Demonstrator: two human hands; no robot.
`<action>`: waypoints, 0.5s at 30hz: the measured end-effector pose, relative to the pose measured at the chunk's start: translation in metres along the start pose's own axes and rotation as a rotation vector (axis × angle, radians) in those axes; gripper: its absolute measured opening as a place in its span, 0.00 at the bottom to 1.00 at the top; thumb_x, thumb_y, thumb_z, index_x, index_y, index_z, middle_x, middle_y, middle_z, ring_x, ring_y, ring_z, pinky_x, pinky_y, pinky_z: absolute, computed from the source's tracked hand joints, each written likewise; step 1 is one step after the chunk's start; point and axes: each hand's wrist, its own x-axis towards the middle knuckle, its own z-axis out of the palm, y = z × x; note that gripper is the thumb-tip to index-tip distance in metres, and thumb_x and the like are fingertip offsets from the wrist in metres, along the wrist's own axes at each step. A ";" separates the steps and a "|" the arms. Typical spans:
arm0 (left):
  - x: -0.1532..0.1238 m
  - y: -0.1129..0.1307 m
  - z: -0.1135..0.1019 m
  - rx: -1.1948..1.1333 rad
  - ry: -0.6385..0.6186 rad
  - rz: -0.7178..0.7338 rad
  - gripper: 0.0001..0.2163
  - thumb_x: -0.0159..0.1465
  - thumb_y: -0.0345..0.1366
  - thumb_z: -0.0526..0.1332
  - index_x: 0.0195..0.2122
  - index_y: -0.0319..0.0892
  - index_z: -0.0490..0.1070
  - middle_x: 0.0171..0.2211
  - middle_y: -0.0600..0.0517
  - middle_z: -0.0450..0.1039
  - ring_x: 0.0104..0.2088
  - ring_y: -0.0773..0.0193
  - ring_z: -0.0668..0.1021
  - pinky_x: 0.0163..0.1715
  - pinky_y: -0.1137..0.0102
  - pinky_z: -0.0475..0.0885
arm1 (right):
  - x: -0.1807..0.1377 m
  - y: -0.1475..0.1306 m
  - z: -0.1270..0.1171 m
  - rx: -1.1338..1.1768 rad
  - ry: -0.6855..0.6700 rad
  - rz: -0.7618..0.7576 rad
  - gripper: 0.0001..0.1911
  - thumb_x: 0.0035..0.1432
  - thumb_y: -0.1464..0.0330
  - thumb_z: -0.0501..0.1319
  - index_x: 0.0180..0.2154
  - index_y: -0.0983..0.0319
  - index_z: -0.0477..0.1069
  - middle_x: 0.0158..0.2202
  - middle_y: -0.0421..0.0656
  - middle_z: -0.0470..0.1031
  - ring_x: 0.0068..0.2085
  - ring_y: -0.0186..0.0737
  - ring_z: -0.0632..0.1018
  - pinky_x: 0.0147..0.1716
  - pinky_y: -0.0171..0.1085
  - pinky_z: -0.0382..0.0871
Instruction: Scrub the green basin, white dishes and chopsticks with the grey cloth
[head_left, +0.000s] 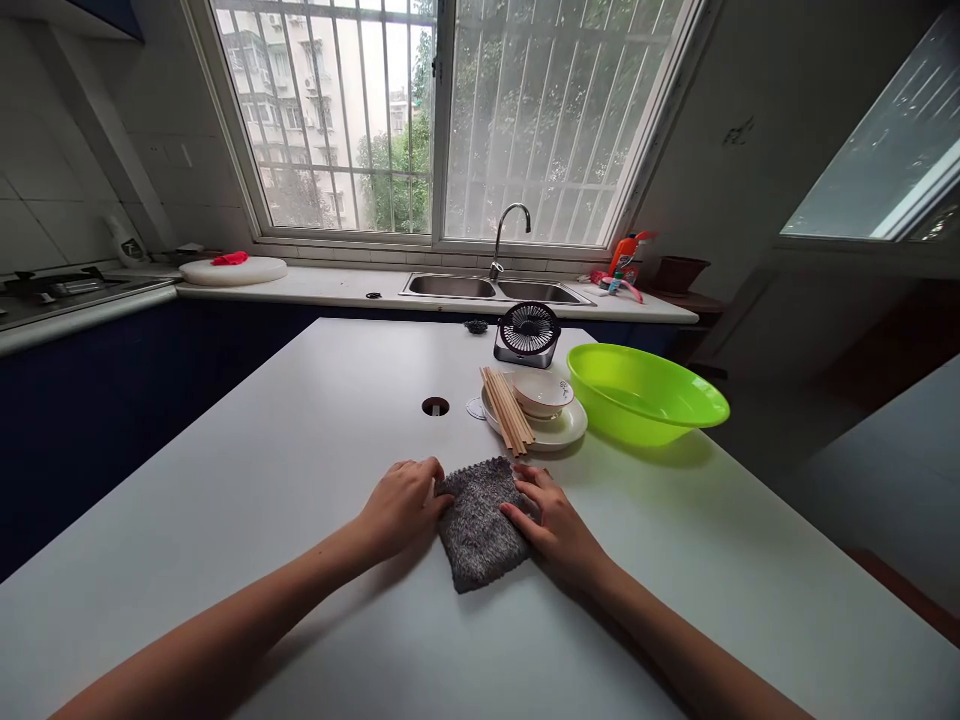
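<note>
A grey knitted cloth, folded into a rough square, lies on the white table in front of me. My left hand rests on the table at the cloth's left edge, fingers curled against it. My right hand lies on the cloth's right side, fingers pressed flat on it. Just beyond the cloth stands a white plate with a small bowl and several wooden chopsticks on it.
A lime-green basin sits right of the plate, a small black fan behind it. A round hole is in the tabletop. The far counter holds a double sink with a tap, a white board, bottles.
</note>
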 end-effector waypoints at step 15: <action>-0.006 0.011 -0.005 -1.028 0.153 -0.062 0.17 0.56 0.44 0.70 0.43 0.44 0.70 0.33 0.55 0.69 0.34 0.66 0.74 0.33 0.71 0.70 | -0.005 -0.029 -0.009 1.100 -0.044 0.294 0.25 0.45 0.61 0.76 0.46 0.58 0.77 0.45 0.47 0.81 0.46 0.50 0.80 0.48 0.47 0.72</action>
